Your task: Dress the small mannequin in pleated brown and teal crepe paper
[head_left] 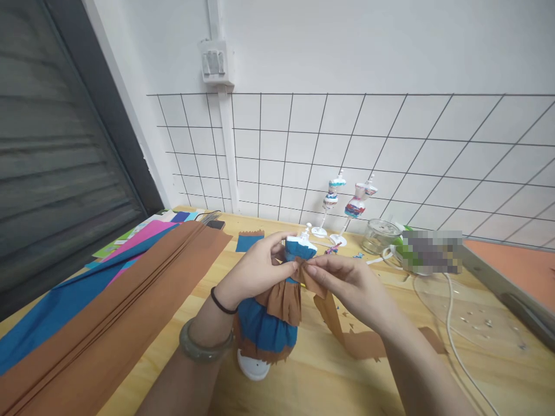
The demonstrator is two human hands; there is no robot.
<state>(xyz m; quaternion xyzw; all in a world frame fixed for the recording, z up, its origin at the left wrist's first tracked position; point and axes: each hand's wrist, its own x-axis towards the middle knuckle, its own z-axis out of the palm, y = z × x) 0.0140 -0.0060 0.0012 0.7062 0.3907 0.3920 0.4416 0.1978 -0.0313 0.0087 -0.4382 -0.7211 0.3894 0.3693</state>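
Note:
A small white mannequin point(301, 245) wears a blue top and a layered skirt point(269, 329) of blue and brown crepe paper. It leans on the table over its round white base. My left hand point(260, 266) wraps round the mannequin's upper body, its thumb pressed on brown paper at the waist. My right hand point(347, 280) pinches the same brown paper strip point(359, 342) just right of the waist. From there the strip trails over the table and passes beneath my right forearm.
Long brown and blue paper sheets point(173, 271) cover the table's left side. Two mannequins on stands point(355, 202) are at the back, beside a glass jar point(381, 236). A white cable point(451, 323) and an orange board point(515, 274) are at right.

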